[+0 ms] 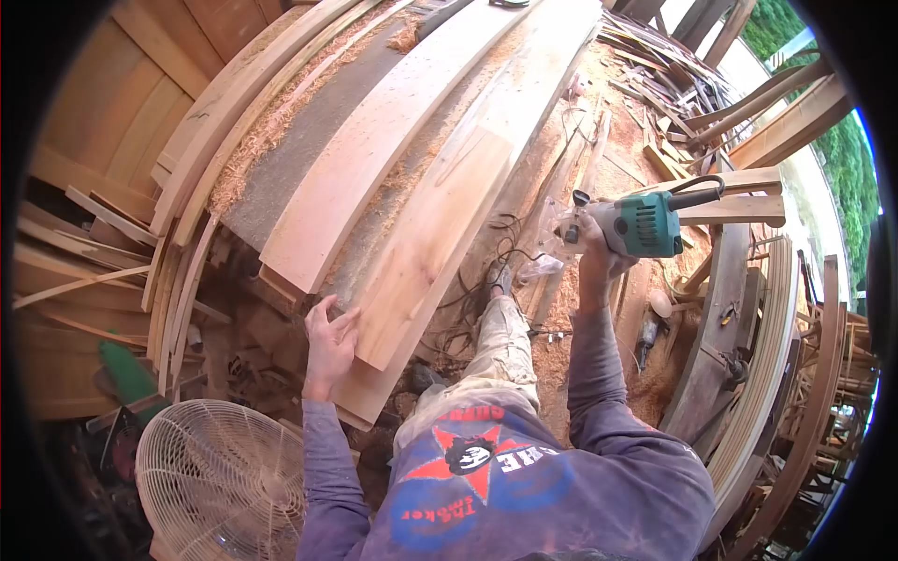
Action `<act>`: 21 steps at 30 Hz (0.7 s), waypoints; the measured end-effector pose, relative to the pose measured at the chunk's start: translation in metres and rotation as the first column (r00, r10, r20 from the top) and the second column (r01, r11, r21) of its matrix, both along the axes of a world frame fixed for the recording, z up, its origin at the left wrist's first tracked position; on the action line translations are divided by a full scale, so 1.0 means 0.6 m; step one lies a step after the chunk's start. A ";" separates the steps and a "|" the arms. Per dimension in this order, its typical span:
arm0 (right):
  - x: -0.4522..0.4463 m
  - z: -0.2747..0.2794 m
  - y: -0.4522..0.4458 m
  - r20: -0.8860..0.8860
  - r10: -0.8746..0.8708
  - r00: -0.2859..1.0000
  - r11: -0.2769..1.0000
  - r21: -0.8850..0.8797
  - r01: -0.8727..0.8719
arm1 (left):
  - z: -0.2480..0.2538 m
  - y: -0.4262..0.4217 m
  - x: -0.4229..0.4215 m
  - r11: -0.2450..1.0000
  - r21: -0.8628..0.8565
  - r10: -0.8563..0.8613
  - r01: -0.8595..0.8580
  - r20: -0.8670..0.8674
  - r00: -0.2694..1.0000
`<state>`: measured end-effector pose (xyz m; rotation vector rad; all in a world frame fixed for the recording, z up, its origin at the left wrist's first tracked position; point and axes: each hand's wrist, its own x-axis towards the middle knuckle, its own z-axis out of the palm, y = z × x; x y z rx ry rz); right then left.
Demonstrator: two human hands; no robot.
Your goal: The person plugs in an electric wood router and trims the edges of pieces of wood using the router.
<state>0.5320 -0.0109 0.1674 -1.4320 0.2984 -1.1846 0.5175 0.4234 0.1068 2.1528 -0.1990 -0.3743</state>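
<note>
My right hand [599, 251] is wrapped round a teal and grey trim router [645, 226], held up to the right of the workbench. A clear plastic guard [559, 229] surrounds its base, and a black cord leaves its far end. My left hand [332, 341] is at the near end of the boards, with its fingers apart and its fingertips by the left edge of a pale wooden plank [426, 257]. This plank lies on a longer board [369, 393]. To its left lies a wide curved board [346, 178]. Whether the left fingertips press the plank is unclear.
Wood shavings cover the floor [617, 150] and parts of the bench [295, 173]. A wire-cage fan [220, 477] stands at lower left. Cables [505, 238] lie near my foot. Stacked strips [767, 327] line the right side, and scrap wood [669, 79] is piled behind.
</note>
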 end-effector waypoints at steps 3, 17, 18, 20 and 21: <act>0.027 -0.005 -0.001 -0.047 0.006 0.999 0.998 -0.055 -0.009 | -0.004 -0.041 0.024 0.966 0.254 -0.086 0.053 0.119 0.989; 0.332 -0.083 -0.049 -0.254 0.077 0.964 0.966 -0.221 -0.136 | -0.055 -0.497 0.362 0.986 0.167 -0.095 0.025 0.424 0.901; 0.339 -0.084 -0.046 -0.253 0.096 0.963 0.967 -0.205 -0.150 | -0.053 -0.496 0.370 0.989 0.151 -0.052 -0.005 0.374 0.926; 0.344 -0.076 -0.043 -0.298 0.128 0.946 0.963 -0.192 -0.191 | -0.038 -0.492 0.379 0.990 0.101 0.062 -0.094 0.284 0.957; 0.346 -0.084 -0.043 -0.334 0.118 0.935 0.960 -0.201 -0.193 | -0.038 -0.487 0.386 0.992 0.088 0.061 -0.085 0.247 0.967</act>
